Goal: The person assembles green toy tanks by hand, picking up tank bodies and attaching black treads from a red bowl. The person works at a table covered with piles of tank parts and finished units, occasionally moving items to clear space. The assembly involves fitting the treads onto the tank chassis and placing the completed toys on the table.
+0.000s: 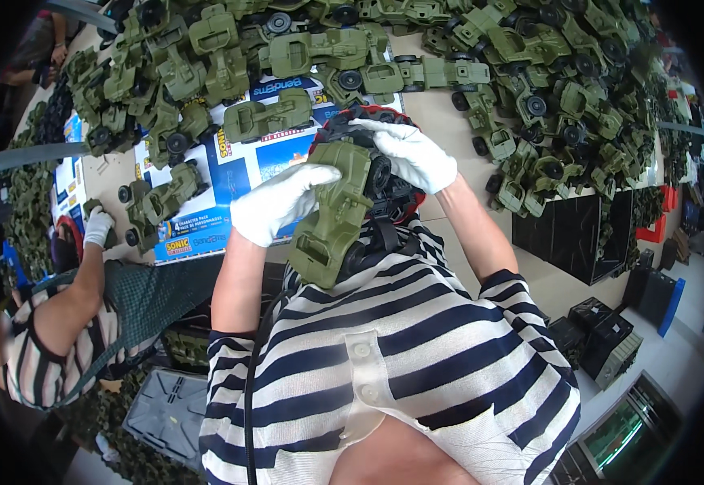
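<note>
My white-gloved left hand (275, 204) is closed round the side of an olive-green toy vehicle (329, 214), its thumb on top. The vehicle is tilted in front of my striped shirt, with a black wheel (379, 173) at its right side. My right hand (418, 155), also gloved in white, is bent in by the vehicle's far right end. Its fingertips are partly hidden, so what they grip is unclear. Just beneath both hands is a red-rimmed container (418, 212) with black parts in it, mostly covered by the vehicle and the right hand.
Many green toy vehicles (558, 89) are heaped across the table, some on a blue-and-white printed sheet (206, 230). At the left, a co-worker's gloved hand (98, 225) holds a green piece. Black crates (570, 234) stand at the right under the table edge; a grey bin (166, 412) is lower left.
</note>
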A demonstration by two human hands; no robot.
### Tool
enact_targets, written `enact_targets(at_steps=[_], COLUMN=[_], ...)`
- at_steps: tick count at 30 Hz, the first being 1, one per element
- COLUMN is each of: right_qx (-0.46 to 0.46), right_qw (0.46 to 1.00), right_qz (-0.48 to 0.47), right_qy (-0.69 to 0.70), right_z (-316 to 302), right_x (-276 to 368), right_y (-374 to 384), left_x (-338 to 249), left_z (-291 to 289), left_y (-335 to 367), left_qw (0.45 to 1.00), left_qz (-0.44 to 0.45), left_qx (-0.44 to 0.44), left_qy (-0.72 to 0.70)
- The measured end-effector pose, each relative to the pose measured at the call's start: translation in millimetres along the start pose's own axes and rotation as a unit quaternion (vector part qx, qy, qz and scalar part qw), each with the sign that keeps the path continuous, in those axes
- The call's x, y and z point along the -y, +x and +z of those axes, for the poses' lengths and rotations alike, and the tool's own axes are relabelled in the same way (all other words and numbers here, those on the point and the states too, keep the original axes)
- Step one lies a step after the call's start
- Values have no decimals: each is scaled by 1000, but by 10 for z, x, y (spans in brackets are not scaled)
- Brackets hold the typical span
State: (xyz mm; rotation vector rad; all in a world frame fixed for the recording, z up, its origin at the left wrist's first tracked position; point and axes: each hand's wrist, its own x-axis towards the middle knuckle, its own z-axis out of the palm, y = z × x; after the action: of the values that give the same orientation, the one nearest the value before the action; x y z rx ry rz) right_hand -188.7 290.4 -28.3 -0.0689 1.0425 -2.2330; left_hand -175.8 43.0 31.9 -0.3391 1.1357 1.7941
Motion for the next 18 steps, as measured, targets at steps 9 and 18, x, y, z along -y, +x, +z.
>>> enact_targets(at_steps=[9, 18], right_qx=[6, 37], right_qw=[999, 986], right_qz=[8, -7], right_qy=[-41, -165], right_z=[-117, -108], right_x=[-70, 57], right_y=[81, 118], left_x=[107, 85], left_z=[-61, 21], left_y=[108, 158], left_qw=[995, 992], left_qz=[3, 12], left_qx=[28, 37], left_qy=[-92, -118])
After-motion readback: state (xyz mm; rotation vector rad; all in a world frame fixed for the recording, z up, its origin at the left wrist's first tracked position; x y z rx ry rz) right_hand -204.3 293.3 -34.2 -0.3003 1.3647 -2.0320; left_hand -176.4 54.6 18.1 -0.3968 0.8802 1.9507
